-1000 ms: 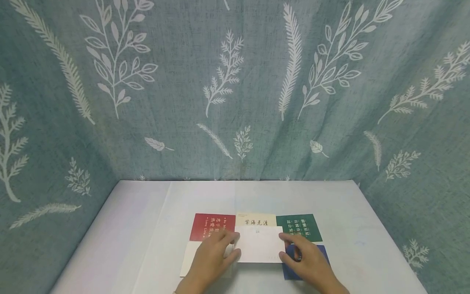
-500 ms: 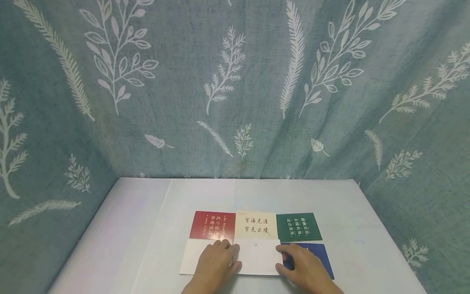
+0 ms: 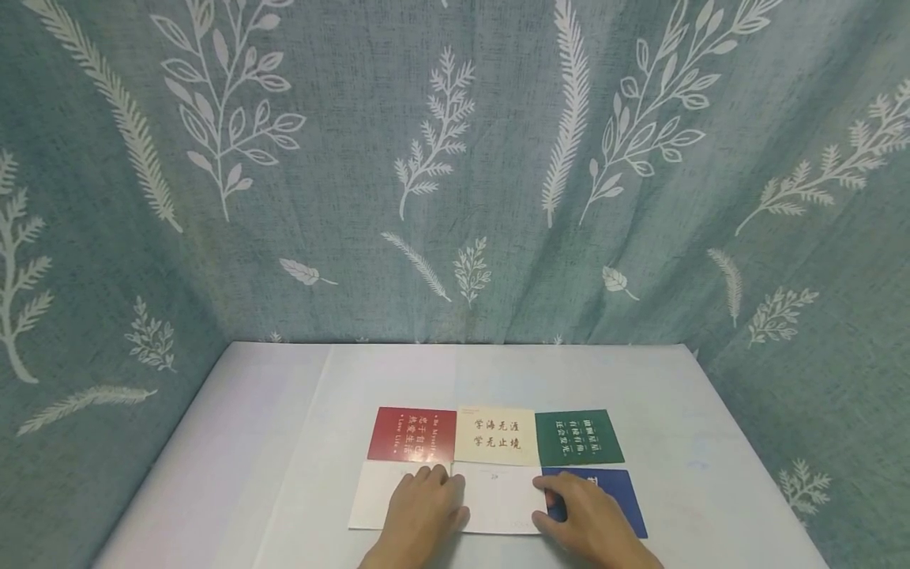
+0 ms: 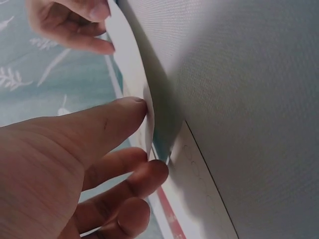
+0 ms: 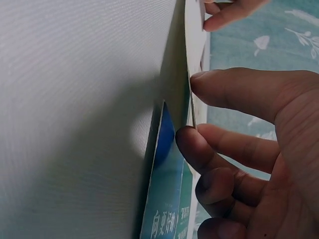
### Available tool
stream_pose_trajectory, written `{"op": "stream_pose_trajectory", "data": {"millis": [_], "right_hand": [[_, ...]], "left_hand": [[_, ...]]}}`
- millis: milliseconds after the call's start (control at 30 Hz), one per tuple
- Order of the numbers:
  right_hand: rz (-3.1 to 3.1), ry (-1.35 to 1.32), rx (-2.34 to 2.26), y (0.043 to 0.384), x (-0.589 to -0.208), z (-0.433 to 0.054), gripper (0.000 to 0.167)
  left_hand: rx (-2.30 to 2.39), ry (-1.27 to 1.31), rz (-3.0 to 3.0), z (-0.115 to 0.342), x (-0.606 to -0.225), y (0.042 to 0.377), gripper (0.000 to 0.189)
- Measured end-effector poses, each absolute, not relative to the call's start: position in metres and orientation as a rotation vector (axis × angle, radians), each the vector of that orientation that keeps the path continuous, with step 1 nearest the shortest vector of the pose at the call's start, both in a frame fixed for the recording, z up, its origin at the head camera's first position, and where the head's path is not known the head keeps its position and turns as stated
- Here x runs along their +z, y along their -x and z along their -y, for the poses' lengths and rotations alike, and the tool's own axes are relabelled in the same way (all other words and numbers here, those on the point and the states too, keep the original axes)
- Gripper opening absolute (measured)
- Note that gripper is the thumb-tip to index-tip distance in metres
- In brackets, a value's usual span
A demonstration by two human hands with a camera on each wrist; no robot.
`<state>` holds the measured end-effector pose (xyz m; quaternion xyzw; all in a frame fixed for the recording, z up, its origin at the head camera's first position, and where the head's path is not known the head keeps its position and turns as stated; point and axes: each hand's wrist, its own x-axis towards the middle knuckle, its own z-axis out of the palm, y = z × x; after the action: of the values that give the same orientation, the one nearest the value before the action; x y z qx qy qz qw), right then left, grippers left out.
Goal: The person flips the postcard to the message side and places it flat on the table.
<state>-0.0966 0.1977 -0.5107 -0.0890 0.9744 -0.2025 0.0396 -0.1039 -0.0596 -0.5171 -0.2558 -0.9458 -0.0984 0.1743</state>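
Both hands pinch a white postcard [image 3: 498, 502] by its short sides, left hand [image 3: 421, 510] on one side and right hand [image 3: 590, 510] on the other. It lies face-level below a cream card [image 3: 498, 435] with dark lettering. In the left wrist view the postcard [image 4: 127, 50] bows a little, its near edge off the table, with the thumb on its face and fingers at its side. The right wrist view shows the same grip near the postcard's corner. Left of it is another white card [image 3: 370, 502], partly under the left hand; a blue card [image 3: 624, 494] is partly hidden by the right.
In the back row, a red card [image 3: 405, 435] and a green card [image 3: 579, 436] flank the cream one. All lie on a white table [image 3: 298, 442]. A green leaf-patterned curtain [image 3: 341, 174] hangs behind and at both sides.
Both hands have brought the white postcard down and toward the person, from overlapping the cream card to the front row. The cream card's second line of lettering now shows. Little moves in the last half second.
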Motion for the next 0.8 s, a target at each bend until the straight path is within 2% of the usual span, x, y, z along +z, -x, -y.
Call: {"op": "stream_pose_trajectory", "data": {"millis": [467, 800], "right_hand": [[-3.021, 0.301, -0.597, 0.0985, -0.5153, -0.1968, 0.041], [-3.028, 0.299, -0.589, 0.0973, -0.5194, -0.1981, 0.043]], "left_hand": [[-0.268, 0.708, 2.815, 0.0561, -0.518, 0.1061, 0.03], [-0.309, 0.691, 2.872, 0.0541, -0.5181, 0.1065, 0.022]]}}
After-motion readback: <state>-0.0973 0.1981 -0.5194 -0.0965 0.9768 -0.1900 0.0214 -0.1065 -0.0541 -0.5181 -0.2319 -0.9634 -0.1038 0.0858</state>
